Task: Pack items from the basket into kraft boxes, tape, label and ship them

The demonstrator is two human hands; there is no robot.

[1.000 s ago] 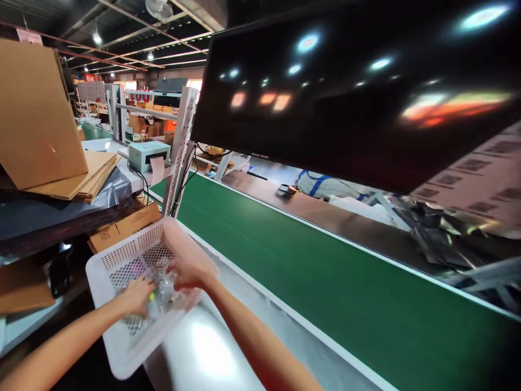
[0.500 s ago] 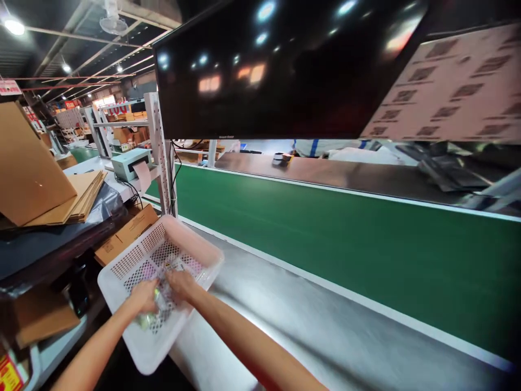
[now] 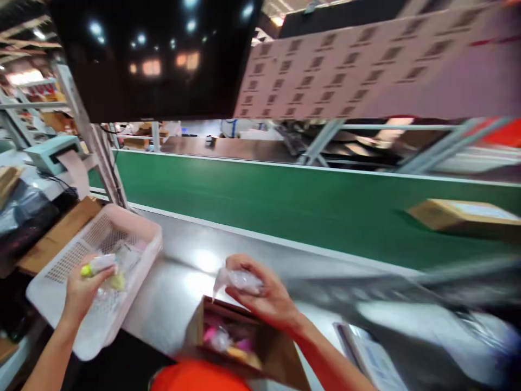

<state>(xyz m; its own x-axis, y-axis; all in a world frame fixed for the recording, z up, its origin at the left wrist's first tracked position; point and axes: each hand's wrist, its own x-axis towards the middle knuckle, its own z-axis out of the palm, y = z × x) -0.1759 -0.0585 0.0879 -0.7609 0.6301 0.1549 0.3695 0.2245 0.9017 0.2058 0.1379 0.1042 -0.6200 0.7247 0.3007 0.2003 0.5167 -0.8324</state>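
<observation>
Clear packet [image 3: 240, 280] over open box [image 3: 244, 342], probably plastic

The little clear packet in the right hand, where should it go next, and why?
Probably straight down into the open cardboard box. The right hand holds the clear packet just above the box's opening, and similar small packets already lie inside. The left hand grips a yellow-capped tube over the white basket.

Left hand [image 3: 83, 290] lower left, forearm running up from the bottom edge, fingers curled shut around something small. Right hand [image 3: 260, 296] centre, bare forearm coming in from lower right, wrist bent, fingers [image 3: 244, 267] pinched closed, palm down. Hands well apart.
</observation>
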